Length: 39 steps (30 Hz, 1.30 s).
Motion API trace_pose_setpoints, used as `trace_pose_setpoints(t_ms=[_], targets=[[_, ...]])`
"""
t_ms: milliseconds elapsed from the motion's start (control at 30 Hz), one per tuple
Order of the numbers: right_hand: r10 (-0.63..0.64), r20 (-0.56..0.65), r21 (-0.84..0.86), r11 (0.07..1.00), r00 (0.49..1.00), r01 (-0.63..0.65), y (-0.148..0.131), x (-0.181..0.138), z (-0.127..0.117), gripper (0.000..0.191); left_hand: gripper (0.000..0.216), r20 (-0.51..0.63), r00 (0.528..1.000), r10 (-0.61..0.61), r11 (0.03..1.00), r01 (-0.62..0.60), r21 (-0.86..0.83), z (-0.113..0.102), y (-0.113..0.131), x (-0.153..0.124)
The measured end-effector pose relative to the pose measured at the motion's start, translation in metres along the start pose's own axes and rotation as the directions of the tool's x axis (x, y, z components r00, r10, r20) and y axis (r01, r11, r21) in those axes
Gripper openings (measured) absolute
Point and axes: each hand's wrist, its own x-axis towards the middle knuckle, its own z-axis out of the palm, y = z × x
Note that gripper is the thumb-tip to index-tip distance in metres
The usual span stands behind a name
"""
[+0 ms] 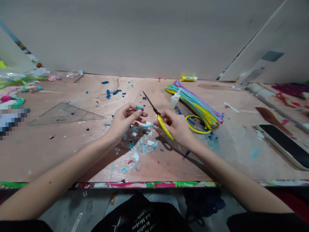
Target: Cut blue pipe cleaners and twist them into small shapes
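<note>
The left hand point(124, 122) pinches what looks like a thin blue scrap point(140, 106), while the right hand point(176, 126) grips yellow-handled scissors point(165, 128), their points up, just beside it. A careless closing of the blades could nick the left fingers. Blue scraps point(142, 144) litter the plywood table point(57, 156), near pastel pipe cleaners point(194, 104) and a glue bottle point(174, 101), before a grey wall point(151, 35).
</note>
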Motion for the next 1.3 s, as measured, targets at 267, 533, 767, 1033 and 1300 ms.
trace_pose_setpoints(t_ms=[267, 533, 767, 1033, 1300], targets=[[-0.012, 0.277, -0.347, 0.931, 0.961, 0.112, 0.008, 0.003, -0.013, 0.032, 0.013, -0.045, 0.991, 0.126, 0.973, -0.115, 0.2, -0.012, 0.001, 0.011], [-0.02, 0.409, -0.399, 0.895, 0.912, 0.199, 0.003, -0.004, -0.013, 0.027, 0.014, -0.028, 0.989, 0.142, 0.945, -0.127, 0.301, -0.019, 0.002, 0.016], [-0.183, 0.488, -0.196, 0.93, 0.854, 0.312, -0.003, -0.007, -0.013, 0.018, 0.015, 0.019, 0.986, 0.165, 0.936, -0.162, 0.313, -0.03, 0.012, 0.023], [-0.338, -0.037, -0.084, 0.939, 0.94, 0.335, -0.008, -0.006, -0.008, 0.037, 0.014, 0.173, 0.983, 0.061, 0.964, -0.102, 0.245, -0.014, 0.002, 0.011], [-0.41, -0.118, -0.164, 0.906, 0.904, 0.39, -0.015, -0.012, 0.001, 0.009, 0.02, 0.206, 0.979, 0.011, 0.981, -0.05, 0.187, -0.006, -0.005, 0.006]])
